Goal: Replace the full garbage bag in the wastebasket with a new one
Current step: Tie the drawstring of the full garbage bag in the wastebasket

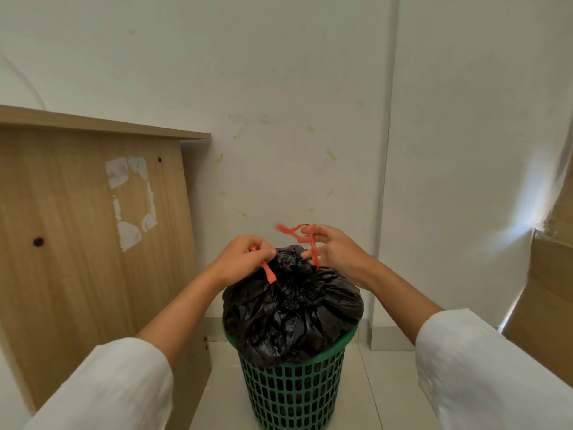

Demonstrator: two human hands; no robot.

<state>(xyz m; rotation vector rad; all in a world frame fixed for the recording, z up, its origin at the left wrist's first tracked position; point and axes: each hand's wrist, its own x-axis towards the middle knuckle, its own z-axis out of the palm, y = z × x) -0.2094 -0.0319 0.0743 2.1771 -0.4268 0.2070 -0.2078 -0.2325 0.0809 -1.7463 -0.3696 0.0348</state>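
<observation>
A full black garbage bag [294, 308] bulges out of a green mesh wastebasket [294, 389] on the floor. Its mouth is gathered into a bunch at the top. My left hand [245, 259] pinches one end of the red drawstring [269, 273] just left of the bunch. My right hand [331, 248] holds the other red drawstring loop [294, 229] above and right of the bunch, with the strap looped around its fingers.
A wooden desk side panel [93, 237] stands close on the left. A white wall [294, 119] rises right behind the basket. Cardboard boxes [552, 290] stack at the right. The basket stands on light floor tiles [378, 383].
</observation>
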